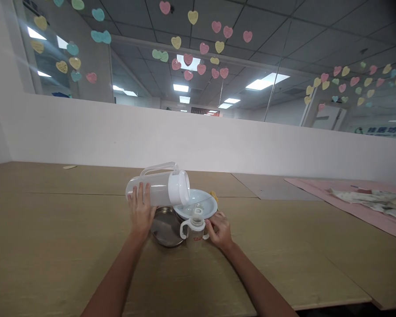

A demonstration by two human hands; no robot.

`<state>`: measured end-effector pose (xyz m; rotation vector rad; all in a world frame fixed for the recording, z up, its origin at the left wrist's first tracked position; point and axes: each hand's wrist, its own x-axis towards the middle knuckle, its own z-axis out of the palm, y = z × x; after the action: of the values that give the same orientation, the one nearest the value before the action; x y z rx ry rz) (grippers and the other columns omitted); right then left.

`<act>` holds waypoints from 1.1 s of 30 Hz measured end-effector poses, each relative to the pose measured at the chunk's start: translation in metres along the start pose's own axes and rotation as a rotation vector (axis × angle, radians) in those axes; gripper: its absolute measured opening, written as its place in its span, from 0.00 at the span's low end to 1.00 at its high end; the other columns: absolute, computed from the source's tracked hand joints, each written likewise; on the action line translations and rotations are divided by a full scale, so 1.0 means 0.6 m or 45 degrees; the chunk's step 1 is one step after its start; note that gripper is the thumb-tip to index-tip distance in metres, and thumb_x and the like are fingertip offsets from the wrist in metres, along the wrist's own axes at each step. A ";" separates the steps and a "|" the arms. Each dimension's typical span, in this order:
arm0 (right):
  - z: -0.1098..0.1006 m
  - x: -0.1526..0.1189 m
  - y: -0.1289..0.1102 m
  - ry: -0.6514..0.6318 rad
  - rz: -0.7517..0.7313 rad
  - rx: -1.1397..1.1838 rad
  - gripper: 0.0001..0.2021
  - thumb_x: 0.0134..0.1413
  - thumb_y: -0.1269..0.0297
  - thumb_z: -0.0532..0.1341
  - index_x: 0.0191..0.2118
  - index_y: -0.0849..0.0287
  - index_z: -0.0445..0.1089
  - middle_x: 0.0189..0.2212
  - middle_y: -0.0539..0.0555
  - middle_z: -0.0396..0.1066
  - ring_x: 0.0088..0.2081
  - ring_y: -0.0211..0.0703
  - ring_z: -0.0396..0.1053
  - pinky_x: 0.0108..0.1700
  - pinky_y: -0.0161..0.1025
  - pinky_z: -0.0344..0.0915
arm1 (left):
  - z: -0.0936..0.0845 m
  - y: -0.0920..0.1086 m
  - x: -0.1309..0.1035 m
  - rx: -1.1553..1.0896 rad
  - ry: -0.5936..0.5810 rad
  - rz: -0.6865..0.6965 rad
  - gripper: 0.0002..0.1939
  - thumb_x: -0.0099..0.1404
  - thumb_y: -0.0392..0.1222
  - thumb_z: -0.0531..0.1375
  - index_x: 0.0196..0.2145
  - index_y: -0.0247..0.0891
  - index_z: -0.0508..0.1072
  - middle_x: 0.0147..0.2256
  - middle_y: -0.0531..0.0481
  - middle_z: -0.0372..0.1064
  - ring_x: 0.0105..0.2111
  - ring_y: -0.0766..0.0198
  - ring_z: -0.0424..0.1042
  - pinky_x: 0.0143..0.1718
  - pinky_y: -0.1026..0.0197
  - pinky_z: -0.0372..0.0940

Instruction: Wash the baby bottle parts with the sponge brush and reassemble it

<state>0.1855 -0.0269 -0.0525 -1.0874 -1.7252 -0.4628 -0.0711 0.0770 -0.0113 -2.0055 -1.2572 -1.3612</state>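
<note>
Gripping a translucent pitcher (pixel 153 189), the left hand's (pixel 140 218) fingers spread along its side; it tilts nearly flat, white top rightward. The right hand's (pixel 220 231) fingers pinch one handle of an upright, open-mouthed two-handled cup (pixel 196 232). Around these, a metal dish (pixel 166 226) and white bowl (pixel 210 204) rest on the bench (pixel 270 255); pink cloth (pixel 308 187) lies far right.

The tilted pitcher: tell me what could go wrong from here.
The left hand holds the pitcher by its body, not its handle, so it might slip.
The pitcher's white lid overlaps the white bowl in this view, not the cup, so any liquid might miss the cup.
The right hand grips the cup on one side only, so a bump could tip it.
</note>
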 end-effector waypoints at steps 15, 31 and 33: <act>0.001 0.003 -0.001 -0.013 -0.017 -0.010 0.16 0.57 0.66 0.51 0.18 0.58 0.61 0.16 0.51 0.61 0.23 0.38 0.57 0.32 0.38 0.53 | 0.002 0.002 -0.003 -0.021 -0.062 0.058 0.31 0.63 0.39 0.49 0.63 0.32 0.48 0.63 0.38 0.43 0.64 0.47 0.37 0.61 0.40 0.35; 0.006 -0.001 0.007 0.004 0.003 -0.056 0.17 0.57 0.65 0.51 0.17 0.58 0.58 0.16 0.50 0.59 0.23 0.37 0.56 0.31 0.37 0.53 | -0.002 0.006 -0.004 -0.159 0.000 -0.129 0.37 0.63 0.49 0.53 0.63 0.32 0.43 0.63 0.34 0.43 0.63 0.44 0.38 0.60 0.40 0.40; 0.007 -0.001 0.008 0.024 -0.011 -0.058 0.17 0.57 0.66 0.51 0.17 0.58 0.58 0.16 0.49 0.58 0.22 0.37 0.55 0.30 0.37 0.53 | 0.000 0.003 -0.004 -0.250 0.042 -0.105 0.39 0.62 0.52 0.54 0.63 0.35 0.42 0.63 0.35 0.43 0.63 0.45 0.39 0.60 0.41 0.43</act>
<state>0.1873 -0.0220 -0.0557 -1.1049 -1.7111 -0.5181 -0.0697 0.0753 -0.0132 -2.0696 -1.2466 -1.6068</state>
